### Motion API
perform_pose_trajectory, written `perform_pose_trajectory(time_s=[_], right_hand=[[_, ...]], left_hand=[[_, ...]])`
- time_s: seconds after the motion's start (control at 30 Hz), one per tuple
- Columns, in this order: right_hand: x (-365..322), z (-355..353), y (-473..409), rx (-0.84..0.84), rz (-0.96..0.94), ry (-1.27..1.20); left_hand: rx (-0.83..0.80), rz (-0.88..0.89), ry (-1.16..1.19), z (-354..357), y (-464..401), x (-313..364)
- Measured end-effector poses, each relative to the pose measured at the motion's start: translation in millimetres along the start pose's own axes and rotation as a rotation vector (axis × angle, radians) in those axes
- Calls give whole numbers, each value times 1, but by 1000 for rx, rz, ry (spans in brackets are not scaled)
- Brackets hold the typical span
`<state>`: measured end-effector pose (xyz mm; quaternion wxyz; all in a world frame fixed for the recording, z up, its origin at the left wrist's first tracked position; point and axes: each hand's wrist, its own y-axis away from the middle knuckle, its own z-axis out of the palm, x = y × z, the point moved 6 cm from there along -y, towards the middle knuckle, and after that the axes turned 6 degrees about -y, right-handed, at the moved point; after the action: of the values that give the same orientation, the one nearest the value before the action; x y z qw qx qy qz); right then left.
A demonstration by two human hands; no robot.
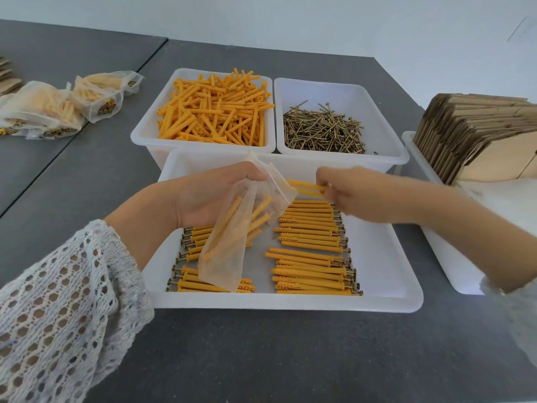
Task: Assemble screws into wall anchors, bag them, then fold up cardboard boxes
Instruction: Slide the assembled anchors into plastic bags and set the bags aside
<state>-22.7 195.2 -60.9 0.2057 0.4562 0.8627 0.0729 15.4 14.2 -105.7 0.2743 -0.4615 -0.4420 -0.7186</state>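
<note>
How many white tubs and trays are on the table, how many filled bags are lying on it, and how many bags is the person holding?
White tubs of loose parts: 2, one of anchors and one of screws
White trays: 2, the front tray and the cardboard tray
Filled bags on the table: at least 3; the pile overlaps
Held bag: 1
Total: at least 8

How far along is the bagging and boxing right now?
Done: filled bags lie far left, and assembled anchors fill the near tray. In hand: left hand holds an open bag while right hand feeds anchors in. Left: loose anchors, screws, flat cardboard boxes.
</note>
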Motion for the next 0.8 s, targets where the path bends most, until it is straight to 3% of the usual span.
perform_pose_trajectory(time_s=[0.2,0.4,0.6,0.8], right_hand=[[-14,-47,6,-59,-105,-269],[-33,-31,4,-258,-179,-135],[-61,-19,-5,-125,-303,-83],[-67,-16,-4,-15,-344,-474]], left_hand=[[-29,18,12,2,1,1],[-55,1,-3,4,2,1],[-125,19,-31,13,3,2],[-102,44,-47,8,2,2]])
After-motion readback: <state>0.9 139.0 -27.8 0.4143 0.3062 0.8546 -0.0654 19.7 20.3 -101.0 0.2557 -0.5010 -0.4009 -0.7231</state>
